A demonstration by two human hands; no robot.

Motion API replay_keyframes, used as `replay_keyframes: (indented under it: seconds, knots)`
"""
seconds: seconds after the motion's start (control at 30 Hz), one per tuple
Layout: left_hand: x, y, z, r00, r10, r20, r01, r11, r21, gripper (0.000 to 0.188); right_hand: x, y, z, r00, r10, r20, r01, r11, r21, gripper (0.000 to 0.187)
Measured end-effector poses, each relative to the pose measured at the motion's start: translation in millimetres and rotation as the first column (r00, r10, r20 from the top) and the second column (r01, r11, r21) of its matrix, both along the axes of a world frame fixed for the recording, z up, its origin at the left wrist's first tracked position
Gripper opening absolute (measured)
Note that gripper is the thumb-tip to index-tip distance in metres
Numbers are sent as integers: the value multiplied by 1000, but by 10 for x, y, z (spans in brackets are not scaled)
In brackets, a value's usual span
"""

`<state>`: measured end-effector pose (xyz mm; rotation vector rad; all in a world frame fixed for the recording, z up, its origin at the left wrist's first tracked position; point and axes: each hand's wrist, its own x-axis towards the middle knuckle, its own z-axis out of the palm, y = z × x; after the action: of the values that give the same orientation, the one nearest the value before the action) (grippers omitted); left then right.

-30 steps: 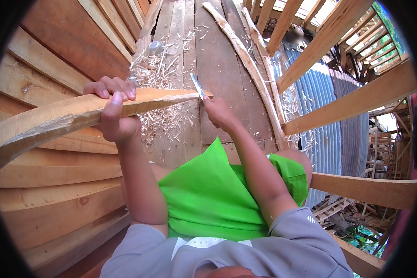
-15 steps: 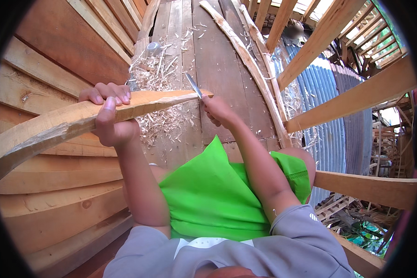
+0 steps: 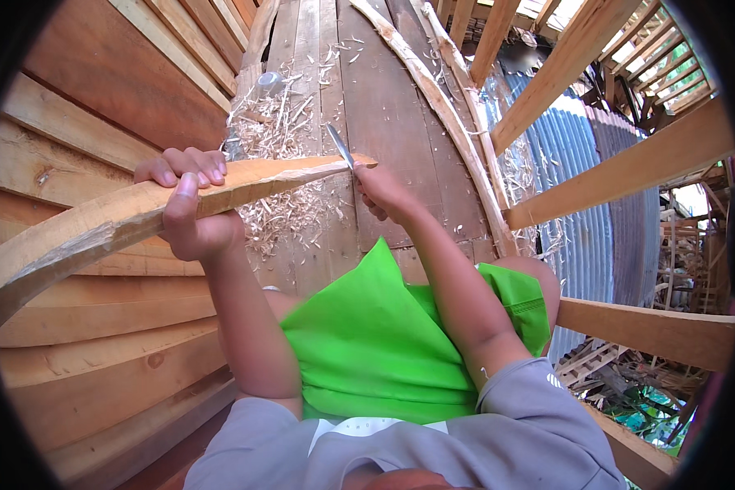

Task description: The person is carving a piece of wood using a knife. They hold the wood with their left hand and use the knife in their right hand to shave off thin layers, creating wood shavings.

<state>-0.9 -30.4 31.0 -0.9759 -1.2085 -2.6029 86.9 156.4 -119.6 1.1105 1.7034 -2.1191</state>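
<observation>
Left hand: the left hand point(image 3: 202, 235) is grasping the carved wood, thumb lying along the near side and fingers curled over the far side.
Right hand: the right hand point(image 3: 381, 193) is closed around the knife, its handle hidden in the fist.
Carved wood: the long, curved, pale orange carved wood point(image 3: 261, 176) is held up above the floor, over its left part; its broad end runs toward the left rim of the view, and its narrow tip lies just beside the right hand.
Cut face: a paler, rough strip runs along the near edge of the wood toward the tip.
Knife: the knife point(image 3: 338, 141) is at the wood close to the tip, its blade slanting away toward the floor's far left corner.
Floor: the floor point(image 3: 384, 90) is of brown boards running lengthwise.
Shavings: curled shavings point(image 3: 290, 214) are heaped along the floor's left edge, partly beneath the wood, with scattered bits toward the middle.
Cup: a clear cup point(image 3: 270, 83) lies among them, near the left edge.
Poles: two pale poles, a near one point(image 3: 423, 75) and a farther one point(image 3: 468, 87), lie along the floor's right edge.
Wall: a plank wall point(image 3: 106, 314) borders the left edge.
Railing: wooden bars point(image 3: 629, 181) border the right edge, with corrugated sheets point(image 3: 576, 204) beyond.
Clothing: green shorts point(image 3: 384, 351), grey shirt point(image 3: 482, 433).
</observation>
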Motion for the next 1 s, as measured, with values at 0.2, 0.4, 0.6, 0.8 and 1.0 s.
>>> replay_keyframes:
  seconds: [0.2, 0.4, 0.6, 0.8, 1.0]
  knots:
    - [1, 16, 14, 1000, -5, 5, 4, 999, 40, 24, -11, 89, -48, 996, -1, 90, 6, 998, -57, 45]
    - [27, 20, 14, 1000, -1, 14, 0, 1000, 26, 19, -55, -47, 89, 999, 12, 51, -9, 999, -46, 48]
    - [13, -3, 24, 1000, 1, 23, -1, 1000, 19, 18, -38, -236, 263, 1000, -2, 29, 3, 999, -38, 45]
    - [16, 1, 13, 1000, 5, 18, -5, 1000, 10, 18, -42, -58, 79, 999, -29, 34, 31, 997, -74, 40]
    - [22, 20, 31, 1000, 11, 1, -11, 1000, 2, 18, 12, 34, 12, 993, -60, 103, 71, 992, -109, 41]
